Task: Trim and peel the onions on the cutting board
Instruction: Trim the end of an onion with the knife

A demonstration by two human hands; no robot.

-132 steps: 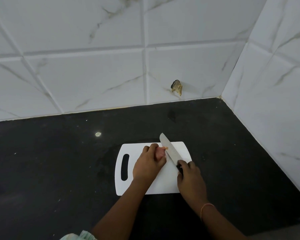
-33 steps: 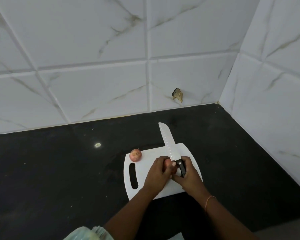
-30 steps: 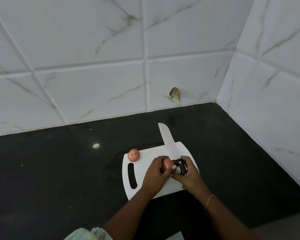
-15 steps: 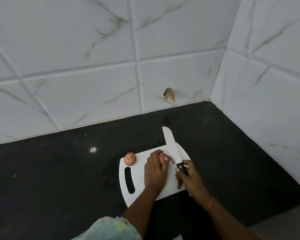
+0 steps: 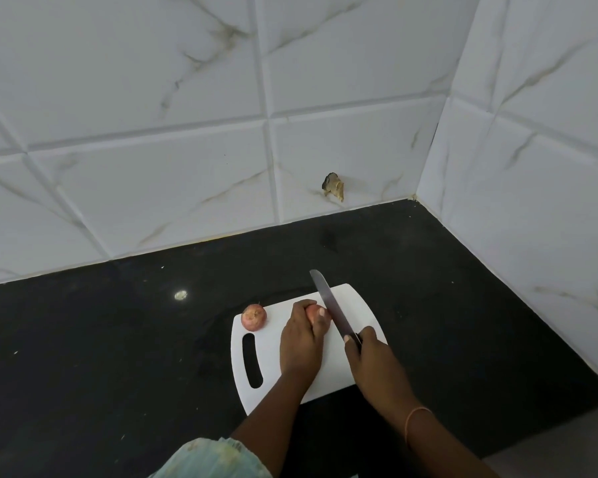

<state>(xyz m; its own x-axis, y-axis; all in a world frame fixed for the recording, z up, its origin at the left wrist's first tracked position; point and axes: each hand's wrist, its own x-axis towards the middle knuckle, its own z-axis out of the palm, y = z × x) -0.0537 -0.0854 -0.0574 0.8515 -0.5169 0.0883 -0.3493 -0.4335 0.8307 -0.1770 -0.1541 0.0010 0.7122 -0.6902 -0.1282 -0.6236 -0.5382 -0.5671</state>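
Now the left hand (image 5: 302,343) pins a small onion (image 5: 316,313) on the cutting board (image 5: 358,305), the right hand (image 5: 373,357) gripping the knife (image 5: 332,307) beside it. Round, papery-skinned, likely to roll: best held by its sides. Another onion (image 5: 253,317) waits at the board's corner.

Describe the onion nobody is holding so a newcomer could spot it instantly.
Find the white cutting board on the black countertop. At its far-left corner, above the handle slot, sits a small pinkish onion. Unlike the onion under the left hand, it lies untouched.
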